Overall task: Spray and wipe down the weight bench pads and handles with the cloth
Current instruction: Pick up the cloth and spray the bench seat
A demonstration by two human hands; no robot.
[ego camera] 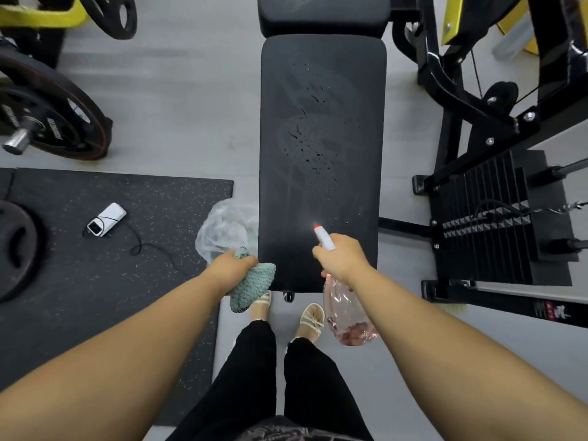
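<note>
Your right hand [342,259] is wrapped round the head of the spray bottle [346,316], fingers curled tight. Its white nozzle [323,237] with the red tip points forward over the near end of the long bench pad [321,90]. A pale haze sits just ahead of that tip. The bottle's clear pink body hangs down under your wrist, off the pad's near edge.

Over on the other side, your left hand [234,265] has the teal cloth [253,288] bunched in a closed fist, right at the pad's near-left corner. The loose end droops below the edge, and you can't tell whether the cloth actually touches the surface.

Look up the pad: droplets [311,148] are scattered across its middle, with dull streaky smears around them. Beyond the far end sits a second pad [323,14], set just apart from the long one.

On the grey floor, a crumpled clear plastic bag [226,227] lies against the pad's left side. Left of that is a dark speckled mat [95,281], carrying a small white device [106,219] with a black cable trailing off it. Weight plates [54,113] stand at the upper left. A black weight-stack machine [486,218] fills the right. Your sandalled feet [313,318] are planted at the pad's near end.
</note>
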